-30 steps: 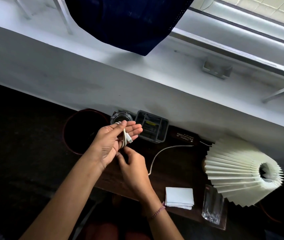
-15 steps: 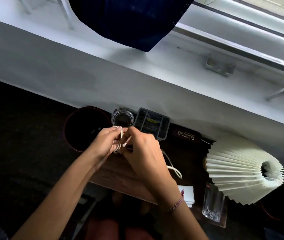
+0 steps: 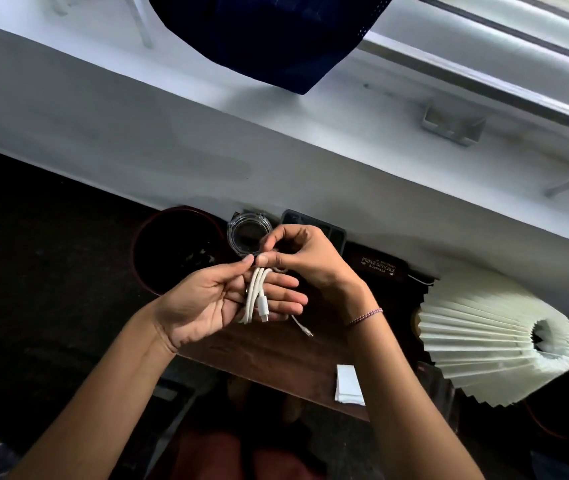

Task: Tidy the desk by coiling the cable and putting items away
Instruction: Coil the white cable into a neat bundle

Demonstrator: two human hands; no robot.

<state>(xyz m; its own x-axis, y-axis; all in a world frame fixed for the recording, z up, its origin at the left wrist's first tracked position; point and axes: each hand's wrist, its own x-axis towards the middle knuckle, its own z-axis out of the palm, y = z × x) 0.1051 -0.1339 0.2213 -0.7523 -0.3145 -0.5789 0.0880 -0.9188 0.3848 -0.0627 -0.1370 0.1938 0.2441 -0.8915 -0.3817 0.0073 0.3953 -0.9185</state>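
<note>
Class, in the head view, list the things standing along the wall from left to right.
Dark round bowl → clear round glass jar → dark compartment tray → dark printed spectacle case → white pleated paper lampshade.

desk (image 3: 276,358) | jar (image 3: 249,233) | tray (image 3: 337,237) | optician's case (image 3: 378,266) | folded paper (image 3: 348,384) | pleated lamp (image 3: 483,341)

Cable (image 3: 257,292): white, silver tip on the plug. Lampshade (image 3: 490,337): cream, fine radial pleats. Desk (image 3: 276,355): dark reddish-brown wood. Spectacle case (image 3: 378,268): near-black, pale lettering. Folded paper (image 3: 348,386): plain white. Hanging cloth (image 3: 269,36): navy, tiny pale dots along one edge. Bracelet (image 3: 366,316): pink-and-white braid. Jar (image 3: 249,233): clear. Round bin (image 3: 172,251): black, dark red rim. Wall (image 3: 137,133): pale grey-white.
</note>
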